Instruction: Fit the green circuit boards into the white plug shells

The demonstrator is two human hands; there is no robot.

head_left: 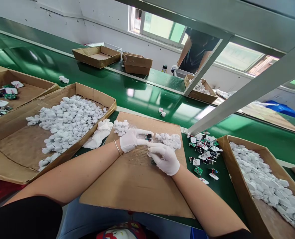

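One circuit board (148,136) sits above the cardboard sheet (137,191), pinched in the grip of the left hand (130,141), that of the right hand (165,160) narrow beside it, contents indiscernible; the batch seems partway, heaped boards (206,146) on the desk (223,187) and loose white pieces (169,140) remaining.

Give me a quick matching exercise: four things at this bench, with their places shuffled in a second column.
Things:
1. small dark circuit board
2. flat brown cardboard sheet
3. loose heap of green boards and white pieces
4. crumpled white cloth

Places:
A. beneath the right white-gloved hand
B. between the sheet and the large brown cardboard tray on the left
C. held by the left white-gloved hand
D. on the green tabletop, right of the sheet

Pairs: 1-C, 2-A, 3-D, 4-B
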